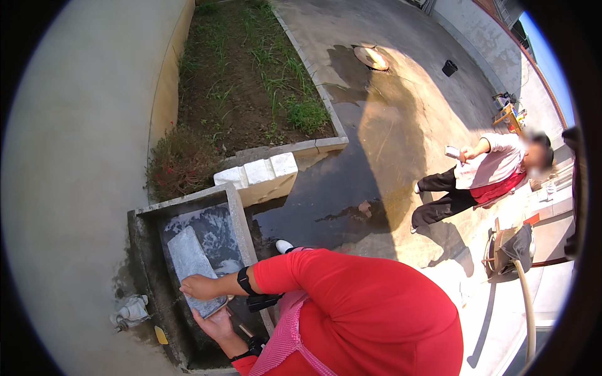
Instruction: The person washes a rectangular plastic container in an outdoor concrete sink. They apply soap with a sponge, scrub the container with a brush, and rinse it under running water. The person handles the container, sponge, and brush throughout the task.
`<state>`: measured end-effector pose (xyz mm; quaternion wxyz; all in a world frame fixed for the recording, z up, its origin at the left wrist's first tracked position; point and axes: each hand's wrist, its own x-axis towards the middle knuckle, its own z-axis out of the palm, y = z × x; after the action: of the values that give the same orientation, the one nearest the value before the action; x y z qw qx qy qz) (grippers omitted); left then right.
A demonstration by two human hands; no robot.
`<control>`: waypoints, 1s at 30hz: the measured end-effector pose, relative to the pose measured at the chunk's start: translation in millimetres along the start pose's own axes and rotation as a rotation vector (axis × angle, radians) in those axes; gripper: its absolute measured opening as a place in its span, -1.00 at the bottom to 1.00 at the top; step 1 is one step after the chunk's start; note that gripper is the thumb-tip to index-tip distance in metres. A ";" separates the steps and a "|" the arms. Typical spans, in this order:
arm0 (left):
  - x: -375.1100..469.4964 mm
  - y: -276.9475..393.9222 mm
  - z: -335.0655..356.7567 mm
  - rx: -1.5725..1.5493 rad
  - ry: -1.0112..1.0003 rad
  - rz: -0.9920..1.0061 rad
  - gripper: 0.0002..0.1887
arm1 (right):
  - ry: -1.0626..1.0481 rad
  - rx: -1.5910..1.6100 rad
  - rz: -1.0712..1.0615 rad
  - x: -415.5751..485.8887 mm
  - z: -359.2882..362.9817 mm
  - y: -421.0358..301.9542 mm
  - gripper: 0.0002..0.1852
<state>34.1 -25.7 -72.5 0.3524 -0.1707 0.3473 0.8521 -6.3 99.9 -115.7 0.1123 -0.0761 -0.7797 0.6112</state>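
Observation:
A long flat grey piece point(189, 251), whitened as if by suds, slants inside a concrete wash trough point(242, 225); its material is unclear. My left hand point(215, 323) grips its near end from below, with the fingers at the edge. On top of the same end rests my right hand point(200, 286), its fingers curled; whether something is inside them cannot be told. Foamy water point(218, 230) shows beyond the piece. Both forearms wear black bands, and a black device hangs by the right one.
A tap wrapped in whitish cloth point(131, 311) and a yellow piece point(161, 335) are beside the trough. A white block point(263, 174) stands at its far corner, near a planted bed point(225, 94). Another person point(489, 169) stands on the right, beyond wet paving.

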 end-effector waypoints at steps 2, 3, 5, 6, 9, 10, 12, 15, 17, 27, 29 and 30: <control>-1.7 -3.4 4.4 0.014 -0.046 0.055 -0.44 | 0.031 0.122 -0.061 -4.6 -8.5 -1.9 -0.78; -1.3 -8.4 7.1 0.009 -0.024 0.044 -0.44 | 0.039 0.243 -0.100 -6.8 -14.6 -4.2 -0.83; -1.5 -19.8 11.9 -0.002 0.012 0.041 -0.44 | -0.021 0.385 -0.071 -9.8 -29.6 -12.0 -0.88; -1.1 -26.9 14.5 0.009 -0.019 0.050 -0.44 | -0.085 0.400 -0.002 -12.5 -37.2 -16.8 -0.88; 0.5 -44.2 20.6 -0.006 0.020 0.059 -0.47 | -0.149 0.471 0.133 -17.2 -63.0 -28.6 -0.86; 2.7 -46.1 22.1 -0.035 0.050 0.051 -0.47 | -0.163 0.535 0.173 -19.4 -73.2 -28.7 -0.85; 7.2 -46.9 23.6 -0.076 0.041 0.032 -0.49 | -0.027 0.286 0.172 -22.2 -104.7 -20.2 -0.84; 14.6 -45.2 19.6 -0.007 0.182 0.062 -0.48 | 0.172 0.038 0.130 -32.8 -169.0 7.7 -0.86; 18.0 -45.0 14.8 0.046 0.171 0.070 -0.47 | 0.376 -0.145 0.060 -42.5 -220.9 19.9 -0.90; 30.1 -41.5 16.8 0.018 0.168 0.053 -0.52 | 0.807 0.046 0.414 -124.8 -432.4 -46.6 -0.71; 23.2 -42.1 23.1 0.059 0.212 0.072 -0.49 | 0.810 0.107 0.471 -149.1 -463.9 -65.4 -0.74; 21.2 -40.1 26.2 0.066 0.211 0.066 -0.48 | 0.796 0.113 0.455 -165.7 -480.2 -74.9 -0.73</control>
<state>47.0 23.7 -84.4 0.2908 -0.2362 0.4158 0.8287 283.5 488.9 52.7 0.2701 -0.4679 -0.6047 0.5852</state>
